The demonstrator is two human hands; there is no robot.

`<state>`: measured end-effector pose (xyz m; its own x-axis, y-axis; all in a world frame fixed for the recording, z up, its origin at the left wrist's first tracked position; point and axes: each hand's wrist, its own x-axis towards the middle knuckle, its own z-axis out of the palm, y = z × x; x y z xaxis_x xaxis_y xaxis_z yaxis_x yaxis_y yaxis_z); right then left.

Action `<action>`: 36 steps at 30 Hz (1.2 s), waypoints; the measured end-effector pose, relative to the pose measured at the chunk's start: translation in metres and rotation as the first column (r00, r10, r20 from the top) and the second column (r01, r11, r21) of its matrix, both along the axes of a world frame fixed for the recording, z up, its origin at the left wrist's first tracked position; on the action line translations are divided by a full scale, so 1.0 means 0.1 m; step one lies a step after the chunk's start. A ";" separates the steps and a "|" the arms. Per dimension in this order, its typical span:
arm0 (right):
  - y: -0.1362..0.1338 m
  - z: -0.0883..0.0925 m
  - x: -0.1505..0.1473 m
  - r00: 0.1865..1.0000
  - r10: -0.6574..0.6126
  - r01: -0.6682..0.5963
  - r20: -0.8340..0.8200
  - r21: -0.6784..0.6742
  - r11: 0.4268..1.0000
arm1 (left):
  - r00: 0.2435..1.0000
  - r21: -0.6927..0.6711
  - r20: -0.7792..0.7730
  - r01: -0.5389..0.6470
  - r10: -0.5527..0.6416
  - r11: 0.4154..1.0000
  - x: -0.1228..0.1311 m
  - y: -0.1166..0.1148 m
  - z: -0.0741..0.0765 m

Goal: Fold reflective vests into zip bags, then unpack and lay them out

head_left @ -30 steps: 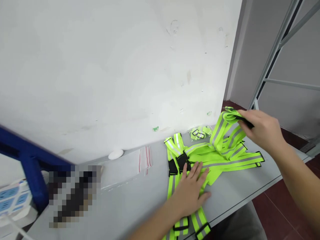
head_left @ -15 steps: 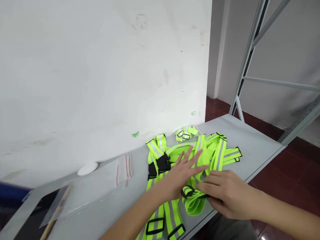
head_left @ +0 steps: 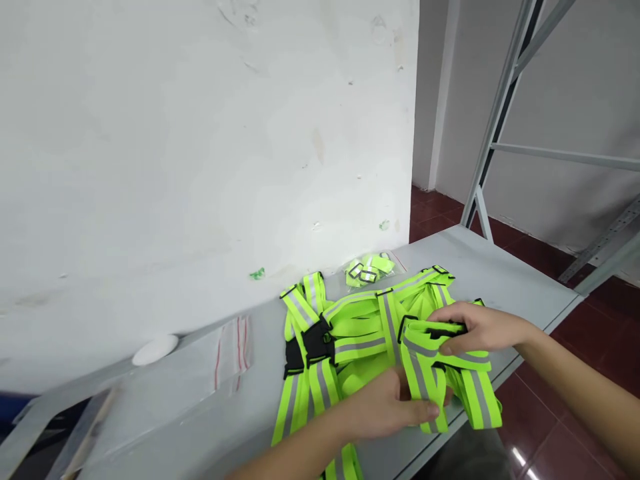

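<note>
A neon-yellow reflective strap harness (head_left: 421, 373) with grey stripes is loosely folded and held up over the table's front edge. My right hand (head_left: 473, 327) pinches its upper folds near a black plastic slider. Lower down, my left hand (head_left: 393, 403) closes round a hanging strap, its thumb on the front and some fingers hidden behind. Below and beyond both hands lies a pile of similar reflective straps (head_left: 360, 345), with a black buckle piece (head_left: 320, 341) on its left side.
Against the white wall (head_left: 210, 147) rests a clear bag (head_left: 370, 270) of small yellow straps. Clear plastic bags (head_left: 190, 377) with red lines and a white oval piece (head_left: 155, 350) lie on the grey table (head_left: 480, 267) to the left. A metal frame (head_left: 493, 143) rises at the right.
My right hand has lifted the folded harness up and turned it, so straps now hang down. My left hand, spread over the pile before, has come lower and closed on a strap.
</note>
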<state>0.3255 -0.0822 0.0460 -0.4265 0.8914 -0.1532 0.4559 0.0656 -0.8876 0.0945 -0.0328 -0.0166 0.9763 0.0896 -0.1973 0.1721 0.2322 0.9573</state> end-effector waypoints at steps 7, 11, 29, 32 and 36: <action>-0.01 0.08 0.00 1.000 0.026 -0.026 0.004 0.078 0.997 | 0.999 -0.135 0.039 -0.031 0.037 0.990 -0.29 0.65 0.32; -0.02 0.02 0.04 0.997 0.052 -0.055 0.053 0.066 0.996 | 0.937 0.513 -0.213 -0.134 0.277 0.848 -0.16 0.92 0.38; 0.08 -0.44 -0.05 0.986 0.162 -0.158 0.040 -0.085 0.984 | 0.929 0.973 0.060 -0.137 0.365 0.188 0.81 1.31 0.41; 0.05 -0.43 -0.10 0.985 0.171 -0.168 0.030 -0.070 0.983 | 0.898 0.945 0.184 -0.273 0.399 0.178 1.07 1.41 0.55; -0.02 -0.39 -0.19 0.988 0.115 -0.116 0.102 0.001 0.993 | 0.880 0.949 0.203 -0.285 0.430 0.134 1.35 1.49 0.53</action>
<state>0.3068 -0.0839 0.0066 -0.5093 0.8381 -0.1954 0.5328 0.1288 -0.8364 0.2295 0.1165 0.0360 0.7579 0.6082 0.2358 0.4500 -0.7492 0.4859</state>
